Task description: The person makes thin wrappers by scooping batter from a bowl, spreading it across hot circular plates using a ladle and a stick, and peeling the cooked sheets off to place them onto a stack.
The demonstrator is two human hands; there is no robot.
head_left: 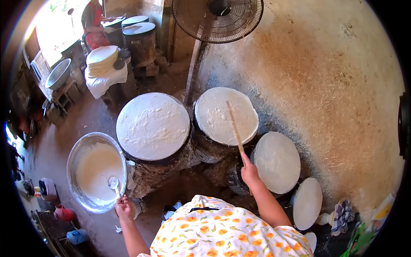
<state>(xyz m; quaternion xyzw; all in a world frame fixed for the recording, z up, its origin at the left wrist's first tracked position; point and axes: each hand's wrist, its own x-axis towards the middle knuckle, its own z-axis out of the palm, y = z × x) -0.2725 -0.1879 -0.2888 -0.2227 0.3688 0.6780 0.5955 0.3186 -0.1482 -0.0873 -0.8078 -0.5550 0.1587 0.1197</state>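
Note:
My left hand [124, 207] grips the handle of a ladle [113, 183], whose bowl is over the right part of a wide metal basin [72, 188] of creamy white liquid. In my right hand [249, 172] is a long thin wooden stick [235, 126]. Its far end lies over the white, lumpy sheet on a round drum top [214, 112]. To the left of that is a larger round top [153, 126] with a bumpy white layer. Another white round top [277, 162] stands just right of my right hand.
A further round top [307, 204] is at the lower right. Above the drums hangs a fan [239, 21] by the wall. At the upper left, a person in a red apron [96, 39] stands near a stack of white sheets [102, 60] and more drums [140, 45].

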